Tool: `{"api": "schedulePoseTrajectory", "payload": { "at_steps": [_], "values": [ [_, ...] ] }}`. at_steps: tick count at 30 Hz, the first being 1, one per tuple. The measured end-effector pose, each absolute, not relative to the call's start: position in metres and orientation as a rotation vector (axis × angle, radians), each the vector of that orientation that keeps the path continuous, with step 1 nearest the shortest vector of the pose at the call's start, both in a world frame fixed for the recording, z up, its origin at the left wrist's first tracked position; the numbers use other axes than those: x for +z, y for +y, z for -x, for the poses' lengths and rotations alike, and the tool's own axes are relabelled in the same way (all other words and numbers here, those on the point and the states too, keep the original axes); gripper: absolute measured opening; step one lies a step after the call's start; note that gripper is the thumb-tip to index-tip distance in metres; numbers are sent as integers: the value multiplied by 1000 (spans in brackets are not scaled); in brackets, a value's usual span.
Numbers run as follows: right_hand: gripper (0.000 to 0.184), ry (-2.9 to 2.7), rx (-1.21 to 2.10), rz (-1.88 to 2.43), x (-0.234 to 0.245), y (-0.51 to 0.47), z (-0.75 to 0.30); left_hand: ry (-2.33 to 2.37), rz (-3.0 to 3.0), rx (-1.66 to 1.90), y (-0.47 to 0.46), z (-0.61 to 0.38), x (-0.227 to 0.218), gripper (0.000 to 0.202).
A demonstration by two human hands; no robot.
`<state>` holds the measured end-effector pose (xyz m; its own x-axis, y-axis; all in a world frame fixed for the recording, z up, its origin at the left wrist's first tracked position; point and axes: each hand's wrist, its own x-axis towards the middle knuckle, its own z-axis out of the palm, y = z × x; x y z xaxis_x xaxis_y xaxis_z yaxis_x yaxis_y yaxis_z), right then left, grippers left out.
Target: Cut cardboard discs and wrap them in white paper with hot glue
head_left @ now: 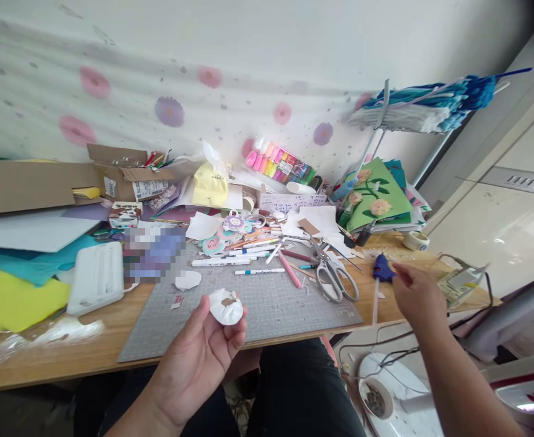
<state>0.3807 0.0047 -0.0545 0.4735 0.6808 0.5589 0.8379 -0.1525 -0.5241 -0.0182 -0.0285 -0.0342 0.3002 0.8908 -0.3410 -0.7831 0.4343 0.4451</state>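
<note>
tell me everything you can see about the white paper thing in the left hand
The white paper piece is a small rounded cutout with a wavy edge, and it looks slightly crumpled or layered. A small brown scrap sits near its top centre. The left hand, palm up, holds it between thumb and fingertips, above the near edge of the grey cutting mat. Nothing else touches it.

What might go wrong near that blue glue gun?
The glue gun lies by the right hand; if hot, its tip might burn skin. The scissors lie close beside it, so a reaching hand might knock them. The white piece, held at the fingertips of the left hand, might slip.
</note>
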Motion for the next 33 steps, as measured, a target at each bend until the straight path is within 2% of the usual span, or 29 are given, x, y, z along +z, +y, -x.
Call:
{"api": "schedulePoseTrajectory", "payload": {
  "at_steps": [6, 12, 14, 15, 16, 18, 21, 22, 26, 29, 33],
  "values": [
    [13, -1278, -114, 2073, -81, 26, -442, 570, -185, 1135, -27, 13, -27, 35],
    [13, -1159, -13, 2016, -78, 32, -453, 526, -204, 1154, -32, 16, -28, 36],
    [4, -1102, 38, 1919, -74, 26, -453, 533, -190, 1159, -32, 17, -28, 37],
    [6, -1078, 72, 1847, -72, 22, -450, 534, -183, 1159, -32, 17, -28, 37],
    [17, -1053, 102, 1768, -70, 17, -444, 534, -176, 1158, -31, 17, -28, 38],
    [30, -1020, 180, 1611, -64, 5, -425, 537, -169, 1156, -31, 16, -29, 38],
    [15, -958, 506, 1344, -51, -15, -376, 546, -192, 1155, -31, 14, -31, 36],
    [17, -938, 632, 1254, -48, -21, -356, 548, -216, 1156, -31, 14, -32, 35],
    [35, -1031, 932, 1138, -44, -47, -277, 567, -372, 1212, -36, 13, -35, 32],
    [31, -1178, 1041, 1187, -43, -58, -232, 594, -426, 1255, -39, 16, -37, 33],
    [17, -1653, 1005, 1126, -27, -57, -200, 609, -430, 1272, -41, 19, -37, 35]
  ]
}}
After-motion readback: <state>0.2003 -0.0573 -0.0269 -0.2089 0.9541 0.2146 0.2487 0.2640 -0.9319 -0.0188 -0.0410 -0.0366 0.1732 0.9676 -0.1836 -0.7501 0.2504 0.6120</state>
